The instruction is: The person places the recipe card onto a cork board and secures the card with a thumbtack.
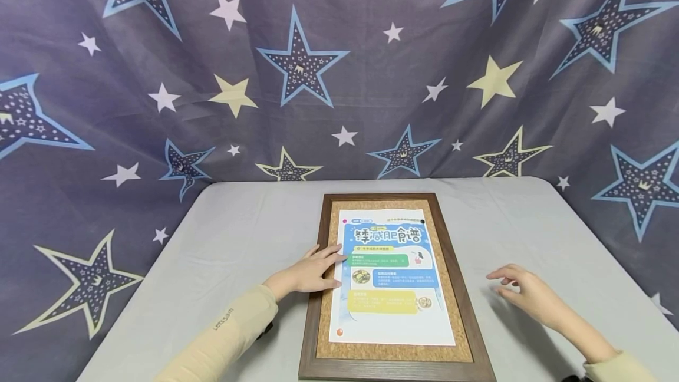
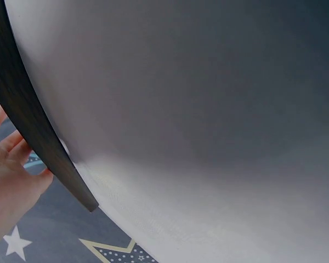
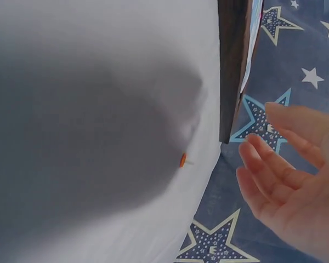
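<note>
A printed poster with blue, green and yellow panels lies on a framed cork board. A pink pushpin shows at its upper left corner, a dark one at the upper right, and an orange one at the lower left. My left hand rests with spread fingers on the poster's left edge, across the wooden frame. To the right of the board, my right hand hovers over the table, fingers loosely bent, nothing visible in them. The right wrist view shows a loose orange pushpin on the tabletop near this hand.
A light grey cloth covers the table. The board's dark wooden frame stands a little above the surface. Behind and along both sides hangs a purple-grey curtain with a star pattern.
</note>
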`<state>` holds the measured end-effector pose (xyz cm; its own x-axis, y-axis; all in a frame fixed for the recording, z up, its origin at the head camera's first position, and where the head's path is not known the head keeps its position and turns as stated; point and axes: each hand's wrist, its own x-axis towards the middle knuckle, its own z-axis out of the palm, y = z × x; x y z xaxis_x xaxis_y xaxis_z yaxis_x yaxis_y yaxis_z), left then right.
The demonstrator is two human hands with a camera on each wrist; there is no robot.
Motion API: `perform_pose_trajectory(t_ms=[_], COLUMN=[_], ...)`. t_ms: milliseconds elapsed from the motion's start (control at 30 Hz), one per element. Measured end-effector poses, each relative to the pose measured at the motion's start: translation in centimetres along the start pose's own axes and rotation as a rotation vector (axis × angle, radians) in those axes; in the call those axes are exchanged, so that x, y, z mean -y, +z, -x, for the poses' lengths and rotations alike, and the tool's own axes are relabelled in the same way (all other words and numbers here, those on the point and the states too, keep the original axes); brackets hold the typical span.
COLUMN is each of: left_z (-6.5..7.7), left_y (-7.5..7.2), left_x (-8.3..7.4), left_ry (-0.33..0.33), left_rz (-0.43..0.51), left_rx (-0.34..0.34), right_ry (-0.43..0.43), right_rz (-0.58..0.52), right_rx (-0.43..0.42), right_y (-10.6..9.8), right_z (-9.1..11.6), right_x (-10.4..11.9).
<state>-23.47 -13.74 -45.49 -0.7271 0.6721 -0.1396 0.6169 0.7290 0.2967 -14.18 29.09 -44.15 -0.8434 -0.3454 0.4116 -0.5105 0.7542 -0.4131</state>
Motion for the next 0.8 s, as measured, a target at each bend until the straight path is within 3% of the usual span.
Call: perform_pose_trajectory(t_ms=[267,500,800], left_z=[0.1,0.0,0.0], left_y=[-0.1,0.0,0.0], left_x=[0.0,0.1,0.2], left_ry=[-0.002,0.004,0.002], left_rz=[0.003,0.006,0.001], left_rx=[0.004,-0.003,0.004], right_ry=[0.097,0.096,0.167], right_rz=[0.020,0.050,0.021], right_rx=[0.082,0.104,0.167], right_y=[-0.4,-0.6,-0.4], right_z=[0.8,1.4,1.6], right_x=[-0.7,-1.6,-2.4])
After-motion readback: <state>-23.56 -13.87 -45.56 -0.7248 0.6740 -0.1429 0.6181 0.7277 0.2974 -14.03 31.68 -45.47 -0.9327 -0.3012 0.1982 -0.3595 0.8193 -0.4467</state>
